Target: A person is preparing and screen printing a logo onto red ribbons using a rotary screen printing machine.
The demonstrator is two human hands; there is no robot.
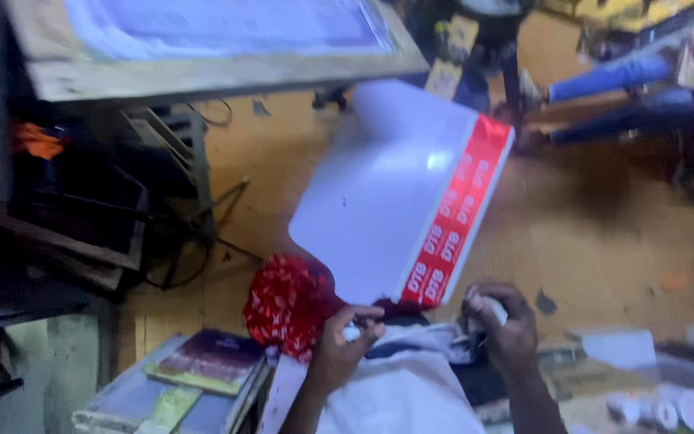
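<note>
Hands [347, 341] [504, 325] curled, gripping white sheet [387, 193]

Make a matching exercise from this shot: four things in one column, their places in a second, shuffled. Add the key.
Things
1. White sheet with red band
2. Red crumpled cloth
3. Wooden frame
4. Booklet

Places
A. Top left, above the floor
B. Bottom left, on a grey box
C. Centre, raised over the floor
D. Just left of the left hand

Pairs: 1-C, 2-D, 3-A, 4-B

The right hand grips a small white thing, too blurred to name.
</note>
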